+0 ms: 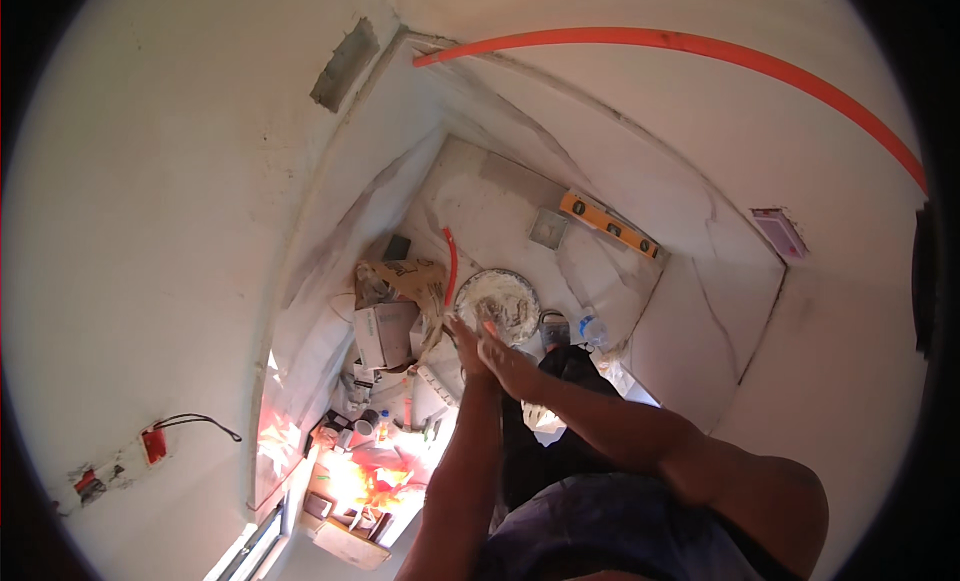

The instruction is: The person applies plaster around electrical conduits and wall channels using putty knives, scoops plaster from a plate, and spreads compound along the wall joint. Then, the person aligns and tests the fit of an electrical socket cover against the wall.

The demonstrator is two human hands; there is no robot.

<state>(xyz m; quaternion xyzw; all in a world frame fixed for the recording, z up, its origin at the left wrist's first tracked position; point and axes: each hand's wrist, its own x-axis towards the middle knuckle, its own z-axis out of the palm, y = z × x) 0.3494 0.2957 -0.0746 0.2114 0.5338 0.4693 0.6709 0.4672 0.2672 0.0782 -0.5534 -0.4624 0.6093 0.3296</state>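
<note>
Beneath our left hand (pixel 466 347) and right hand (pixel 508 365) we have a pale, smudged floor (pixel 482 206). Just beyond our fingertips we see a round, paste-smeared tub (pixel 468 293) on it, and near the tub's left side a curved red tube (pixel 452 263). Left of our hands we find a white box (pixel 387 333); to their right, a clear bottle (pixel 594 331). Farther ahead and rightward, we have an orange spirit level (pixel 610 225) along the floor's edge.

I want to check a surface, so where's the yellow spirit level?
In the head view, the yellow spirit level is right of centre, upper half, along the foot of the marbled wall, just right of the grey floor square.
</note>
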